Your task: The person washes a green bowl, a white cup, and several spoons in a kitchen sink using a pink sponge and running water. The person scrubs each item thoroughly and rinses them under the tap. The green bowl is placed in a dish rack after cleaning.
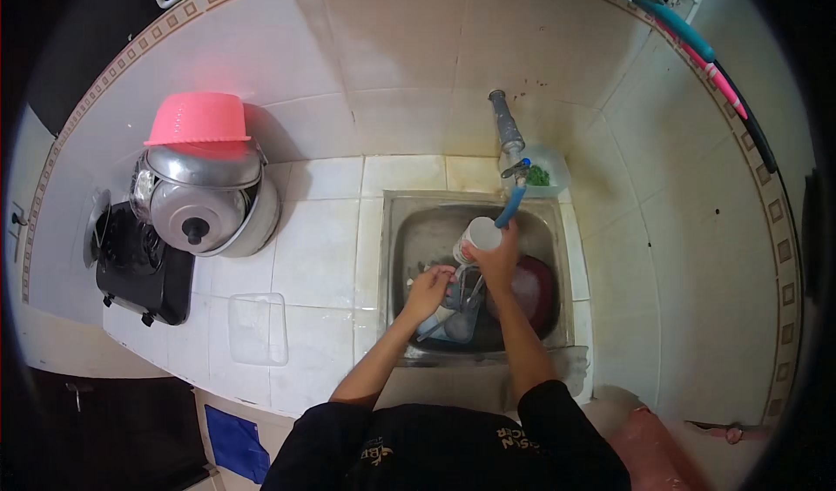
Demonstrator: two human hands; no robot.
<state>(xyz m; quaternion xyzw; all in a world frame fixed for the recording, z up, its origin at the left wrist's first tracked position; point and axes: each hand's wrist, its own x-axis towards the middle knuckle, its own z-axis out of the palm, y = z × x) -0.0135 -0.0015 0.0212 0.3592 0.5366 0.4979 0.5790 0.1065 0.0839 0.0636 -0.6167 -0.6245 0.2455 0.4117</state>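
Note:
A white cup (484,233) is held by my right hand (496,256) over the metal sink (390,243), just below the blue hose end (511,205) on the faucet (506,122). My left hand (431,288) is to its left, low over the sink, with the fingers bent together; whether it grips something small cannot be told. Beneath the hands lie several utensils and a light blue container (460,328), partly hidden. A dark red bowl (539,295) rests at the sink's right side, partly covered by my right forearm.
Left on the tiled counter (317,249) are a clear plastic lid or tray (258,329), a black portable stove (173,288) and stacked metal pots (264,220) under a pink basin (199,119). A clear container with a green scrubber (538,175) stands behind the sink. Tiled walls rise behind and right.

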